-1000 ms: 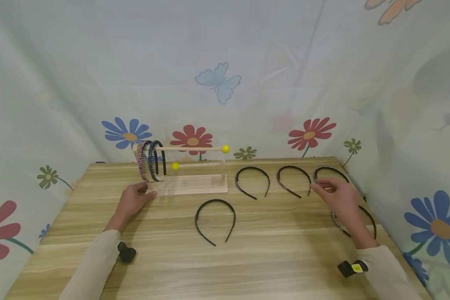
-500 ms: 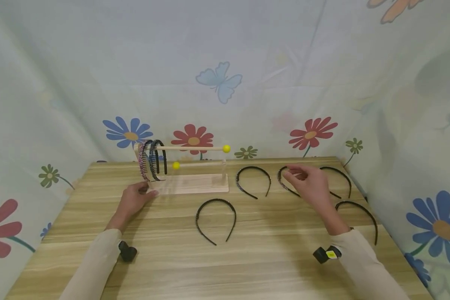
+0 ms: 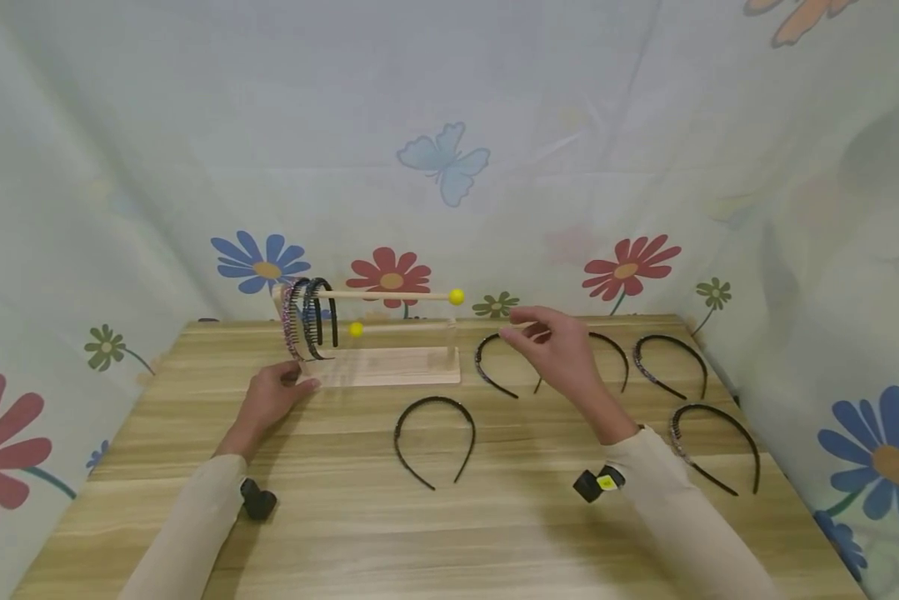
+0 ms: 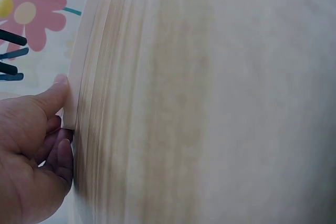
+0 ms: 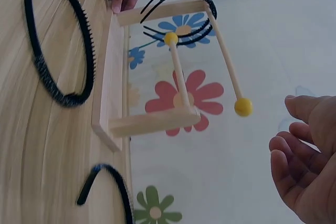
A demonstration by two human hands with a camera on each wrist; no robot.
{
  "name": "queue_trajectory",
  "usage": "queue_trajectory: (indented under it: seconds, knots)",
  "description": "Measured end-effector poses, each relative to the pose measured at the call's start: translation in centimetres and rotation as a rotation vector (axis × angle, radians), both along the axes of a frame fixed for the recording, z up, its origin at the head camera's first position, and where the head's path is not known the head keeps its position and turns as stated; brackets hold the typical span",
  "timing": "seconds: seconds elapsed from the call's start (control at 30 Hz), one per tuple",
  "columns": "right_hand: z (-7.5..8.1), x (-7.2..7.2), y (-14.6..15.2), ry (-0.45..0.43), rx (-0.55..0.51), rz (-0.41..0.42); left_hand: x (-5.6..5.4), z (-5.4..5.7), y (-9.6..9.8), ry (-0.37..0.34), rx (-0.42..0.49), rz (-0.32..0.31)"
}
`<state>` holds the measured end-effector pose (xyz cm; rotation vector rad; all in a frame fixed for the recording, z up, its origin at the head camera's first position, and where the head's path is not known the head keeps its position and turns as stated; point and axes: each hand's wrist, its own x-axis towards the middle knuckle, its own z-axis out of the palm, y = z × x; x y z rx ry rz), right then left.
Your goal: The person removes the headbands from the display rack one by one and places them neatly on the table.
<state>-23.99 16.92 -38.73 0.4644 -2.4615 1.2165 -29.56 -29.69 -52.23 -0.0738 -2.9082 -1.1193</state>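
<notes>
My left hand point(image 3: 269, 398) pinches the left end of the wooden headband rack point(image 3: 400, 367) at its base. In the left wrist view, the thumb point(image 4: 59, 93) presses on the base edge, with the other fingers curled below. Two toothed headbands, one pinkish point(image 3: 288, 321) and one dark blue point(image 3: 310, 323), hang on the rack's upper rod at its left end. My right hand point(image 3: 561, 350) is raised to the right of the rack with nothing in it, fingers loosely bent. It overlaps a black headband point(image 3: 480, 358) in the head view; a gap parts it from the rod's yellow ball point(image 5: 243, 107).
One black headband point(image 3: 436, 400) lies in front of the rack. More lie to the right: one partly behind the right arm point(image 3: 626, 367), one at the back right point(image 3: 670, 337), one nearer the right edge point(image 3: 719, 408). A flowered cloth point(image 3: 539, 208) hangs behind the wooden table point(image 3: 329, 533).
My right hand has moved left from the headbands at the far right, past another one, toward the rack, still holding nothing. The left hand stays on the rack base.
</notes>
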Motion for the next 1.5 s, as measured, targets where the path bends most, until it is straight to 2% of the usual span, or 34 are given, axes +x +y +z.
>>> queue_trajectory:
  seconds: [0.27, 0.63, 0.93, 1.2, 1.5]
  knots:
    - [0.2, -1.3, -4.5, -0.007, -0.066, 0.082, -0.2, 0.0, 0.0, 0.032, 0.003, -0.001]
    - [0.3, -2.3, -10.5, -0.051, -0.134, 0.214, 0.2, 0.1, 0.1, 0.039, 0.010, 0.000]
    - [-0.8, -3.5, -14.4, -0.062, -0.184, 0.268, 0.1, 0.1, 0.0, 0.030, 0.026, 0.001]
    - [-1.5, -3.9, -18.2, -0.123, -0.176, 0.325, 0.2, 0.0, -0.1, 0.052, 0.026, -0.009]
    - [-2.4, -4.2, -21.8, -0.130, -0.197, 0.356, 0.2, 0.1, 0.0, 0.060, 0.025, -0.010]
